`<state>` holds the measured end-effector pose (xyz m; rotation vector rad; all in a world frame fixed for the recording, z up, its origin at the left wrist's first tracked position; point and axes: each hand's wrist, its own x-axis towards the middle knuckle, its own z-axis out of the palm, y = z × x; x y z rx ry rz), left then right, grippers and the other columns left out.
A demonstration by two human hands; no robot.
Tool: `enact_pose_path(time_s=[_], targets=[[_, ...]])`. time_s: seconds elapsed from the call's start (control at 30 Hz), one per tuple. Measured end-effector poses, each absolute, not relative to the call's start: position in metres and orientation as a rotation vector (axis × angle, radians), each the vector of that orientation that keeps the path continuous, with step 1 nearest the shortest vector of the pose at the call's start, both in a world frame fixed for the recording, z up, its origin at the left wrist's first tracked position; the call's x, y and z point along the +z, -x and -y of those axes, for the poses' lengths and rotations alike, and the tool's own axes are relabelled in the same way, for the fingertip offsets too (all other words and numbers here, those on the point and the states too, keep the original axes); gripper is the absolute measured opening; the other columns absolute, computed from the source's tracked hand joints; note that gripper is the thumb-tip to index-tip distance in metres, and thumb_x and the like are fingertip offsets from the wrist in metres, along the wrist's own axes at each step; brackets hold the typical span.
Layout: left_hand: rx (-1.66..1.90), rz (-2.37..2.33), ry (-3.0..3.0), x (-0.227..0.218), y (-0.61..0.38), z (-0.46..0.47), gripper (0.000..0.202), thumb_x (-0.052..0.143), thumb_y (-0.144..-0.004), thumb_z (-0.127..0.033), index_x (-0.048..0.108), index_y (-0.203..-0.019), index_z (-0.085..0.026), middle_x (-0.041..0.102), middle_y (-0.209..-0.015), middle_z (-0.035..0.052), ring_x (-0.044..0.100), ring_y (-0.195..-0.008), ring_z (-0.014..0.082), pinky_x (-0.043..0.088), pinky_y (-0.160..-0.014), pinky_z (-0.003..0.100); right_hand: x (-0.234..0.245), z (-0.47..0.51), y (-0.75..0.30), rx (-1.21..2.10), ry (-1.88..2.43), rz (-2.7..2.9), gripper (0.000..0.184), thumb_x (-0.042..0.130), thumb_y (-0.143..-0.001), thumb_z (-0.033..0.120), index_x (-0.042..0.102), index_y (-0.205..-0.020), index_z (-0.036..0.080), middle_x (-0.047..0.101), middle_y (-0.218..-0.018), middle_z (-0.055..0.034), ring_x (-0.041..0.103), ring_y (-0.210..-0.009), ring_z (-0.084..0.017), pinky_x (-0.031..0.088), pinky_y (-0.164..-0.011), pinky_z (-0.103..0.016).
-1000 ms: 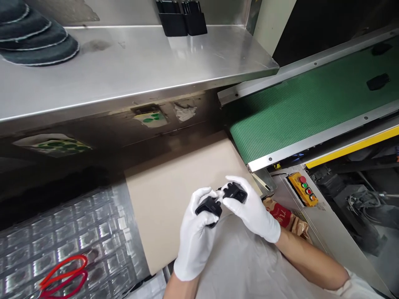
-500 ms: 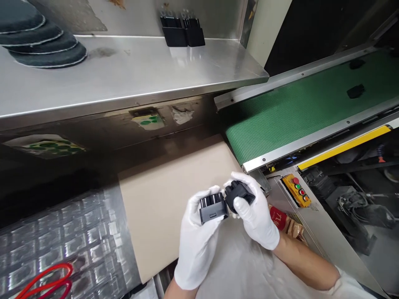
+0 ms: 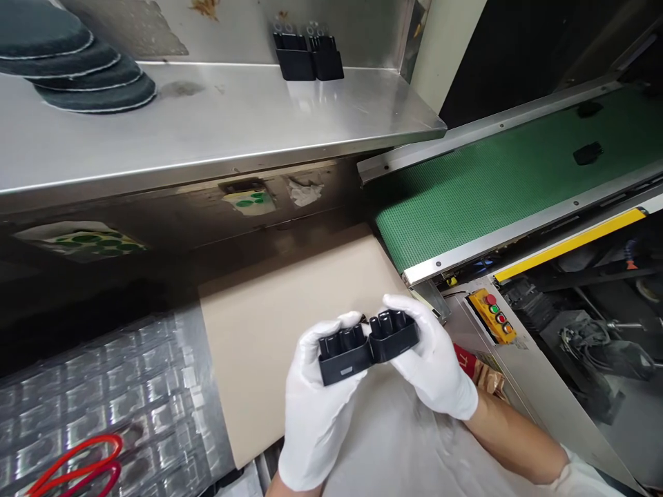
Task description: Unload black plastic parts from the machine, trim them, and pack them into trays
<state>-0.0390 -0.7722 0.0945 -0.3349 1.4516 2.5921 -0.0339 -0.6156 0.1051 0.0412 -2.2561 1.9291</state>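
Nearest in, left grip (image 3: pixel 317 411) is clenched on a black plastic connector housing (image 3: pixel 344 357), right grip (image 3: pixel 435 362) on a second black housing (image 3: pixel 394 338); both touch side by side, sockets up. Past them, a beige cardboard sheet (image 3: pixel 280 345), then a green conveyor belt (image 3: pixel 492 200), a yellow button box (image 3: pixel 491 315) at right, and a steel shelf (image 3: pixel 207 117) at left.

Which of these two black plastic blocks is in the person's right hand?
The right block, held by the right hand. The left block sits in the left hand, side against side with it.
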Motion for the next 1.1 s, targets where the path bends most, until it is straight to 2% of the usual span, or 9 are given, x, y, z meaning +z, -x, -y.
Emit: enact_pose_path(time_s=[0.07,0.2,0.33,0.53,0.77,0.87,0.97,1.1], targets=[[2.585,-1.461,0.338,0.095,0.037,0.773,0.05,0.098,-0.065,-0.031,0.075,-0.109,-0.031,0.076,-0.119,0.0042,0.072,-0.115,0.0235,0.062,-0.093,0.028,0.108,0.614,0.035,1.863,-0.003,2.29,0.05,0.073,-0.084,0.01,0.063,-0.13,0.026,0.074,-0.125,-0.0063,0.074,-0.112,-0.021,0.062,-0.101,-0.037],[2.537,-1.476,0.375,0.091,0.036,0.775,0.059,0.1,-0.062,-0.035,0.074,-0.114,-0.032,0.077,-0.12,0.0035,0.073,-0.113,0.0231,0.063,-0.089,0.025,0.116,0.609,0.04,1.921,-0.019,2.278,0.044,0.079,-0.075,0.011,0.064,-0.115,0.024,0.078,-0.104,-0.004,0.077,-0.09,-0.019,0.066,-0.083,-0.032],[2.5,-1.491,0.349,0.089,0.039,0.774,0.064,0.1,-0.062,-0.039,0.073,-0.119,-0.031,0.077,-0.12,0.0039,0.074,-0.11,0.0215,0.062,-0.089,0.022,0.117,0.603,0.043,1.936,-0.064,2.282,0.043,0.081,-0.069,0.01,0.067,-0.108,0.022,0.079,-0.107,-0.0058,0.077,-0.096,-0.021,0.066,-0.087,-0.034],[2.537,-1.41,0.281,0.094,0.042,0.767,0.049,0.098,-0.066,-0.036,0.074,-0.108,-0.029,0.078,-0.116,0.0031,0.074,-0.109,0.0229,0.063,-0.089,0.028,0.112,0.603,0.044,2.015,-0.023,2.242,0.043,0.078,-0.069,0.01,0.068,-0.109,0.022,0.08,-0.107,-0.0048,0.077,-0.094,-0.02,0.065,-0.088,-0.035],[2.517,-1.416,0.32,0.09,0.043,0.766,0.052,0.098,-0.065,-0.036,0.072,-0.109,-0.027,0.077,-0.118,0.0049,0.074,-0.108,0.0231,0.063,-0.089,0.028,0.109,0.602,0.045,2.01,0.019,2.254,0.042,0.078,-0.069,0.011,0.068,-0.108,0.023,0.079,-0.103,-0.0038,0.076,-0.09,-0.02,0.065,-0.084,-0.034],[2.521,-1.435,0.299,0.089,0.043,0.764,0.054,0.098,-0.066,-0.038,0.072,-0.112,-0.027,0.077,-0.12,0.0058,0.073,-0.11,0.0249,0.062,-0.092,0.032,0.109,0.6,0.045,1.991,-0.022,2.27,0.044,0.077,-0.07,0.009,0.067,-0.11,0.023,0.079,-0.103,-0.0034,0.076,-0.088,-0.019,0.064,-0.081,-0.032],[2.532,-1.588,0.263,0.092,0.043,0.757,0.049,0.095,-0.07,-0.038,0.072,-0.111,-0.027,0.076,-0.12,0.0071,0.072,-0.114,0.0276,0.061,-0.096,0.037,0.113,0.598,0.047,1.811,-0.08,2.313,0.04,0.072,-0.073,0.007,0.066,-0.108,0.024,0.076,-0.101,-0.0034,0.074,-0.089,-0.02,0.063,-0.078,-0.032],[2.439,-2.09,0.232,0.092,0.042,0.75,0.037,0.088,-0.078,-0.025,0.076,-0.113,-0.027,0.076,-0.12,0.0066,0.07,-0.117,0.0284,0.058,-0.102,0.039,0.123,0.598,0.055,1.37,-0.287,2.496,0.044,0.064,-0.07,0.003,0.066,-0.109,0.024,0.068,-0.099,-0.005,0.069,-0.09,-0.022,0.06,-0.079,-0.036]])
